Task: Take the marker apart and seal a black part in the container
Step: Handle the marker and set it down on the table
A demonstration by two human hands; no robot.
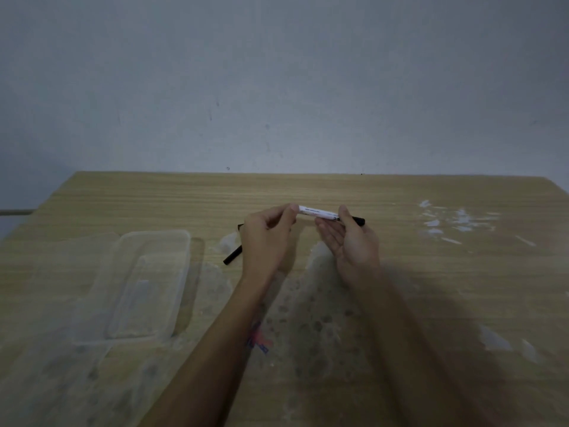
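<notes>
One marker (320, 213) with a white barrel is held level above the middle of the tabletop (431, 272), between two hands. Dark print runs along the barrel, but it is too small to be read. Its left end is pinched by the fingers (291, 211) of the left hand (266, 238). Its right end, where a black part sticks out past the thumb, is gripped by the right hand (354, 241), whose palm is turned up and whose other fingers are spread loosely. One black piece (233, 256) is seen lying on the tabletop just behind the left wrist. One clear container (147, 285) stands open at the left, with one clear lid (77, 272) lying beside it. Both forearms are stretched forward.
</notes>
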